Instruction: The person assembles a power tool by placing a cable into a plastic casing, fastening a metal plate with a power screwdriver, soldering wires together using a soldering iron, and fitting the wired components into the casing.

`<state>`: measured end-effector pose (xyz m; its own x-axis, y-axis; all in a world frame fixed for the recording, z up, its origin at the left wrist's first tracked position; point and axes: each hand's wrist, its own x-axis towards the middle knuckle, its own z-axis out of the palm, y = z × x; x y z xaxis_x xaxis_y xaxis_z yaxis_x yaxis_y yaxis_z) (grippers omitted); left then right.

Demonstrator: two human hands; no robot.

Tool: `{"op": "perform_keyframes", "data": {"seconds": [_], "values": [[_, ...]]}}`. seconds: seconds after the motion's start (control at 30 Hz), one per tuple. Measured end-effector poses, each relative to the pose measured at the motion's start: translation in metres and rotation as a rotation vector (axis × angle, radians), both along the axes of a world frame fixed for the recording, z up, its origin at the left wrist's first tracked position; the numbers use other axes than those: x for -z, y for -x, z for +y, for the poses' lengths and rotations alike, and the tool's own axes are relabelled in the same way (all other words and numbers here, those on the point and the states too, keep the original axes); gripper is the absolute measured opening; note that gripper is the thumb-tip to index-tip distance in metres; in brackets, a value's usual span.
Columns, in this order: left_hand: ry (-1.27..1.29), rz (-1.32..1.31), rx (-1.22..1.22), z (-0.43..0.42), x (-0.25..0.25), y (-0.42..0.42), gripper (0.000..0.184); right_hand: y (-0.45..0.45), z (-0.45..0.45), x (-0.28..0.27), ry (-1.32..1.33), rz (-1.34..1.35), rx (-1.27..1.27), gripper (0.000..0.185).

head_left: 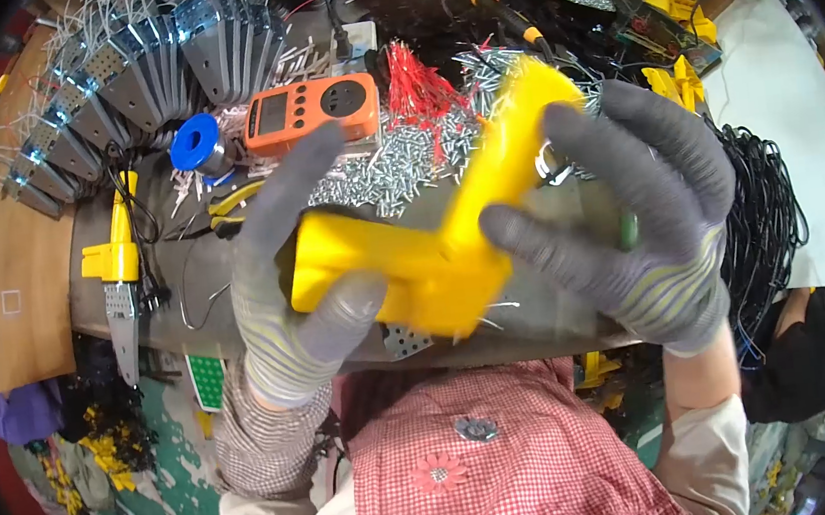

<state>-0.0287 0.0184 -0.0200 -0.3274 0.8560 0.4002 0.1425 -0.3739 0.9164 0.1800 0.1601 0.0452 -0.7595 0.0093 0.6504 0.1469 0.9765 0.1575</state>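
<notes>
1. The left hand (279, 282) grips one end of the blurred yellow housing (455, 283), which sits between both hands; firm thumb pressure should stop twisting.
2. The right hand (653, 197) curves half-open beside its far arm; contact is unclear, and light support seems best.
3. Staying clear of the loose screws (394, 181) beyond the hands likely avoids spills.

A dark grey bench (562, 318) spans the middle of the frame, flanked at left by a wood-grain tabletop (2, 346) and at right by a white tabletop (806, 131), the brightest surface. Below, at lower left, the green painted floor (180, 488) shows pale worn patches, with a dark red strip (17, 492) along the frame's edge
</notes>
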Motion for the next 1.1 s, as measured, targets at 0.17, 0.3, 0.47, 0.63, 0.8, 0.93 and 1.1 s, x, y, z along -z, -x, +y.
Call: {"op": "perform_keyframes", "data": {"seconds": [0.17, 0.3, 0.47, 0.63, 0.8, 0.93, 1.1], "values": [[0.248, -0.123, 0.257, 0.012, -0.005, -0.005, 0.072, -0.024, -0.009, 0.006, 0.37, -0.502, -0.083, 0.043], [0.292, 0.725, 0.145, -0.004, 0.018, -0.004, 0.106, -0.047, -0.017, 0.047, 0.408, -0.424, 0.082, 0.041], [0.361, 0.822, 0.214, -0.01, 0.039, -0.011, 0.104, -0.042, -0.021, 0.07, 0.382, -0.442, 0.129, 0.035], [0.299, 0.769, 0.198, -0.012, 0.043, -0.011, 0.103, -0.033, -0.02, 0.072, 0.385, -0.45, 0.098, 0.033], [0.246, 0.711, 0.183, -0.012, 0.051, -0.008, 0.107, -0.028, -0.009, 0.1, 0.862, -0.301, -0.036, 0.034], [0.307, 0.713, 0.214, -0.013, 0.05, -0.007, 0.108, -0.019, -0.009, 0.09, 0.82, -0.365, -0.02, 0.031], [0.317, 0.863, 0.12, -0.006, 0.037, -0.01, 0.115, -0.017, -0.008, 0.084, 0.6, -0.404, -0.045, 0.028]]}}
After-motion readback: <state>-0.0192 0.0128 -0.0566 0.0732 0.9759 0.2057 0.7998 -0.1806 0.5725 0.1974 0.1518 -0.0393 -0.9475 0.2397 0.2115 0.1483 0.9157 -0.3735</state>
